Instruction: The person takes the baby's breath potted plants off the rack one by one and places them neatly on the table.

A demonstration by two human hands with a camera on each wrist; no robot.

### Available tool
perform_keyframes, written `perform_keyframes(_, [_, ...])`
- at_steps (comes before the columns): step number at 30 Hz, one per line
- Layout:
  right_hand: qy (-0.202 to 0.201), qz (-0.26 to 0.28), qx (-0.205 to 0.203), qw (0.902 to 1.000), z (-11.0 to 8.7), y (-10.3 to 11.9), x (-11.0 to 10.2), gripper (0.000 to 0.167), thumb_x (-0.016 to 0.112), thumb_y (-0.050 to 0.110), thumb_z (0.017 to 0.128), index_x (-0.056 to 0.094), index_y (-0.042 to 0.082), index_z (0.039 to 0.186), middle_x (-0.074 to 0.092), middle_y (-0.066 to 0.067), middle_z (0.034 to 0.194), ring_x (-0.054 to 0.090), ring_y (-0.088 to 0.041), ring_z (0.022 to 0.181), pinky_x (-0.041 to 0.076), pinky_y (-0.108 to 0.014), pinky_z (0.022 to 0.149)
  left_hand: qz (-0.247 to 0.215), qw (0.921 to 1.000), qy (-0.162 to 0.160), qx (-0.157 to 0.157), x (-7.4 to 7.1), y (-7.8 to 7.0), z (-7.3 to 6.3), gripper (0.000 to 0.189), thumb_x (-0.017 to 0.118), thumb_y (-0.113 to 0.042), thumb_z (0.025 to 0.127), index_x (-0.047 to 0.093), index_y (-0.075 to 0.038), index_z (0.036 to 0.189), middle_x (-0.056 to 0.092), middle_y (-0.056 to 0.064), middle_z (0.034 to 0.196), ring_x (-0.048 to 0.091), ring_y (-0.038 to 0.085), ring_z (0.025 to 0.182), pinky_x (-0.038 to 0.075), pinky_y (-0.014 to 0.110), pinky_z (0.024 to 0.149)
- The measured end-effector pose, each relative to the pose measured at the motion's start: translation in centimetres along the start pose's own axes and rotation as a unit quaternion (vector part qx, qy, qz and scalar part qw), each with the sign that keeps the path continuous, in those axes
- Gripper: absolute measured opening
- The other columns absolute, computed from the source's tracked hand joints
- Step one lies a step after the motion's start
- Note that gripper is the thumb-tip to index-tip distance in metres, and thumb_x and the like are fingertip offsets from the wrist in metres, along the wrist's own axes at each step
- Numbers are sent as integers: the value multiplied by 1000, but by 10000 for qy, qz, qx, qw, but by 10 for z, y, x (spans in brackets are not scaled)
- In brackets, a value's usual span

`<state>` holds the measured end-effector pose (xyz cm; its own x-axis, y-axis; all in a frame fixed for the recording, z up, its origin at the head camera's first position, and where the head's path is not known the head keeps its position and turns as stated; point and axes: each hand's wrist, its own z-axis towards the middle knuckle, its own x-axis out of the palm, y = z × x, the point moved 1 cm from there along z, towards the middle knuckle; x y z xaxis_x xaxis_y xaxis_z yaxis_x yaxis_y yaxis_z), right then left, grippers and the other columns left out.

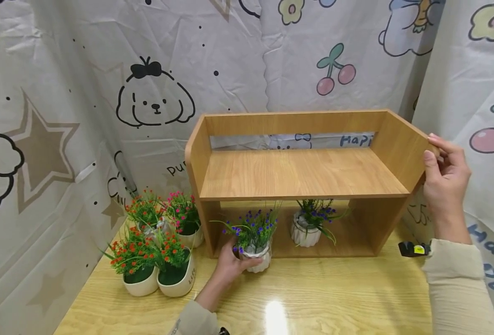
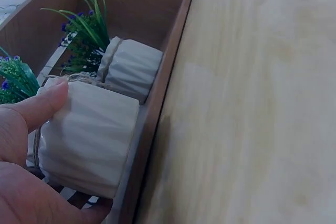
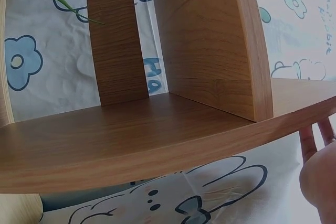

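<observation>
My left hand (image 1: 229, 266) grips a white ribbed flowerpot (image 1: 260, 261) with blue-purple flowers, at the front left of the wooden shelf's (image 1: 305, 172) lower level. In the left wrist view the thumb lies along the side of this pot (image 2: 89, 135), which has twine round its rim. A second white pot (image 1: 306, 231) with purple flowers stands inside the lower level, right of the first. My right hand (image 1: 449, 174) holds the front edge of the shelf's right side panel, thumb in front; part of this hand (image 3: 320, 174) shows in the right wrist view.
Left of the shelf, several white pots with artificial flowers stand close together, with orange-red (image 1: 139, 281) and pink (image 1: 192, 237) blooms. A small black-and-yellow object (image 1: 414, 249) lies right of the shelf. Printed curtains (image 1: 230, 56) enclose the wooden table (image 1: 322, 293).
</observation>
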<state>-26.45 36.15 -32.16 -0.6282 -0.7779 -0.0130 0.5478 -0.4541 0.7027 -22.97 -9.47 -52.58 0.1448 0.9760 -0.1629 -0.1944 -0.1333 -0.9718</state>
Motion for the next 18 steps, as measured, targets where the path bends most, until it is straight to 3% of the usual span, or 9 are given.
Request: perform_keyframes(18, [39, -3, -73, 10000, 1, -4, -2, 35, 57, 8, 105, 62, 8, 140, 62, 2, 141, 58, -8, 116, 45, -19, 94, 292, 9978, -324, -497, -34, -1, -45, 96, 97, -13, 70, 46, -4, 151, 59, 20, 145, 53, 39, 136, 39, 57, 118])
